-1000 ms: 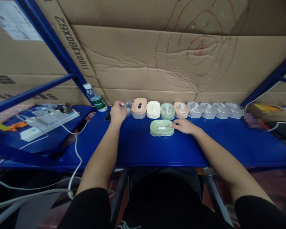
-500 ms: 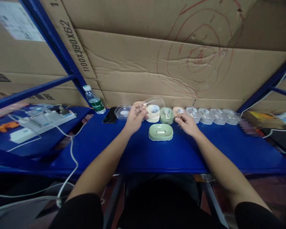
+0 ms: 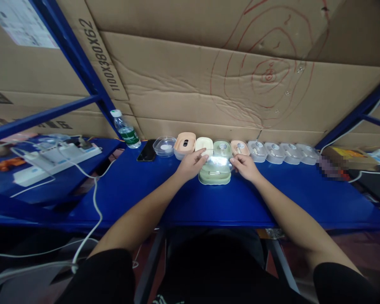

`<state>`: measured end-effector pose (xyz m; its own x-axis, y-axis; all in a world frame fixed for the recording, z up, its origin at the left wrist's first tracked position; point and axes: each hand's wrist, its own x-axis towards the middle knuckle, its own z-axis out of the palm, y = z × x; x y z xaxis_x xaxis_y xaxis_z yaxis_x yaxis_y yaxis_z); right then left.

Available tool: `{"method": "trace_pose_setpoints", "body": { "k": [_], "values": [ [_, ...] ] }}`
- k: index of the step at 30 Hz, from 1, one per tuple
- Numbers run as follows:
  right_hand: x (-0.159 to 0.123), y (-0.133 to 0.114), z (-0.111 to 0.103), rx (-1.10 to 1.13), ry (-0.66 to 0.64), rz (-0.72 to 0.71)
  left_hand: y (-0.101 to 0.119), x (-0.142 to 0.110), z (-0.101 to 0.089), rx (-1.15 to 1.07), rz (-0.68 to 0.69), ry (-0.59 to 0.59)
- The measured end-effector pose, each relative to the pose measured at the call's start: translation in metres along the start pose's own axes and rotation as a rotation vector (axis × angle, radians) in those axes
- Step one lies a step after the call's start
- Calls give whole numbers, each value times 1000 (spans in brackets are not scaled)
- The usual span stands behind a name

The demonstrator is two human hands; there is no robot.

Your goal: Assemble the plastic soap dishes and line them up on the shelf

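Observation:
A green soap box base (image 3: 214, 176) lies on the blue shelf (image 3: 190, 198) in front of me. A clear plastic lid (image 3: 218, 162) sits over it, held at both ends. My left hand (image 3: 191, 164) grips the lid's left end with curled fingers. On the lid's right end, my right hand (image 3: 244, 165) is closed too. Behind them runs a row of soap boxes: a peach one (image 3: 185, 145), a cream one (image 3: 204, 144), a green one (image 3: 222, 147), a peach one (image 3: 240, 147) and several clear-lidded ones (image 3: 281, 153).
A stack of clear lids (image 3: 164, 146), a black phone (image 3: 147, 150) and a water bottle (image 3: 126, 129) stand at the back left. A white power strip (image 3: 55, 158) with cables lies on the left shelf. Cardboard sheets (image 3: 209, 76) line the back; blue uprights (image 3: 82, 63) frame the bay.
My left hand took a clear lid from the stack at the back left and carried it right. Both hands have lowered it onto the green soap box base.

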<state>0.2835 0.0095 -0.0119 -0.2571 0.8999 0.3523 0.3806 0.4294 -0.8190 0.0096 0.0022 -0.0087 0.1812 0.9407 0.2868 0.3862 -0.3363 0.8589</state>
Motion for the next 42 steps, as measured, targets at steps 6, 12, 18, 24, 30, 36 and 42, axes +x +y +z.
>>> {"method": "trace_pose_setpoints", "body": {
  "k": [6, 12, 18, 24, 30, 36, 42],
  "values": [
    [2, 11, -1, -59, -93, 60, 8, -6, -3, 358, 14, -46],
    [3, 23, 0, -195, -135, 33, 15, -7, -2, 559, -39, -168],
    [4, 25, 0, -284, -230, -6, 12, -4, -4, 651, -70, -253],
    [4, 26, 0, -263, -242, -5, 4, -1, -8, 623, -25, -290],
    [5, 28, -2, -285, -260, -22, -8, 3, -10, 473, 52, -323],
    [6, 28, -4, -259, -305, -15, -13, 4, -7, 351, 68, -324],
    [4, 17, -7, -414, -164, -125, -23, 8, -4, 160, 27, -307]
  ]
}}
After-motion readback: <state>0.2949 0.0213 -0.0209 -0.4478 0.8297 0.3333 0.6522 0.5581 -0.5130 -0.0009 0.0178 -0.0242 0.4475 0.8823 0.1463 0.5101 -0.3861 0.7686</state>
